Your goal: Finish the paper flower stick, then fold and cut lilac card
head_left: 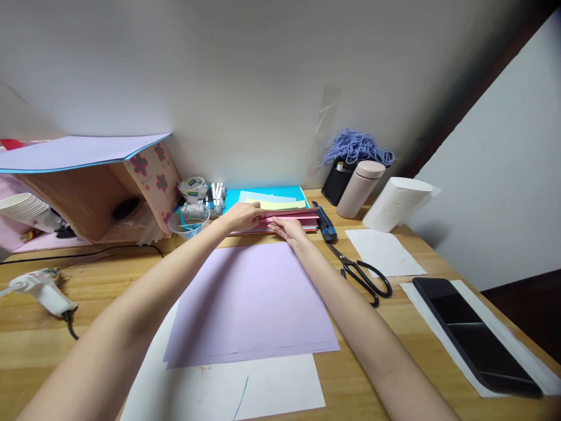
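At the back of the desk lies a stack of coloured paper (280, 192), with blue and yellow sheets over pink ones. My left hand (244, 216) is closed on the front edge of the upper sheets, lifting them a little. Just to its right, my right hand (289, 229) has its fingers at the edge of the pink paper (307, 215), thumb and fingertips pinching it. Nearer to me, beneath my forearms, are large lilac paper sheets (254, 304) on top of a white sheet (280, 386) bearing a blue line.
Right of the stack are a utility knife (324, 223), scissors (357, 272), a thermos (360, 190), a paper roll (397, 204) and a phone (475, 336). To the left stand a cardboard box (151, 175), a plastic cup (189, 221), markers (217, 194) and a glue gun (44, 290).
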`<state>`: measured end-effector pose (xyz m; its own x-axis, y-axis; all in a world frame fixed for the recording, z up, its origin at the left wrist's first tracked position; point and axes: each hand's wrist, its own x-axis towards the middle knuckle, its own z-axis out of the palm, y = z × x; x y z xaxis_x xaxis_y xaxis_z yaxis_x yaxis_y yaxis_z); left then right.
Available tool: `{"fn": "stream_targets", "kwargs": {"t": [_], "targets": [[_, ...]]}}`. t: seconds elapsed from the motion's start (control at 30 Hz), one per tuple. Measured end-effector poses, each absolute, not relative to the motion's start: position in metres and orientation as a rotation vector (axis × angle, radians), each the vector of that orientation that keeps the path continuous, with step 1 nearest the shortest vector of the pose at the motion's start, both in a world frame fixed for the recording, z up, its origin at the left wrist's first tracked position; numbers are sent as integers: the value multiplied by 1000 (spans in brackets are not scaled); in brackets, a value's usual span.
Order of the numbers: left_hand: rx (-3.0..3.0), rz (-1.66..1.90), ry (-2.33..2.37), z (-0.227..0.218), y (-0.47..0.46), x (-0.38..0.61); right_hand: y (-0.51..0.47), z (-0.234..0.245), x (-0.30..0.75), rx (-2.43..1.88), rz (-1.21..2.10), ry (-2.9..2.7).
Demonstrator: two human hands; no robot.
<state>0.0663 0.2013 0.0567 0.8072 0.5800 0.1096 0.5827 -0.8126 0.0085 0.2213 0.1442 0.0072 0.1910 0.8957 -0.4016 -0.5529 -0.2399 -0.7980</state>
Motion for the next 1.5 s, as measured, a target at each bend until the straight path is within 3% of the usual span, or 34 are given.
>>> {"fn": "stream_targets", "kwargs": {"t": [0.9, 1.3, 1.5], "targets": [[-3172, -259, -876, 69, 221, 66, 144, 9, 211, -1184, 1337, -333], [-2978, -142, -937, 62, 214, 63, 153, 10, 225, -1096, 1555, -339], [-2815, -178, -1018, 67, 209, 67, 151, 34, 225, -1083, 1599, -384]]}}
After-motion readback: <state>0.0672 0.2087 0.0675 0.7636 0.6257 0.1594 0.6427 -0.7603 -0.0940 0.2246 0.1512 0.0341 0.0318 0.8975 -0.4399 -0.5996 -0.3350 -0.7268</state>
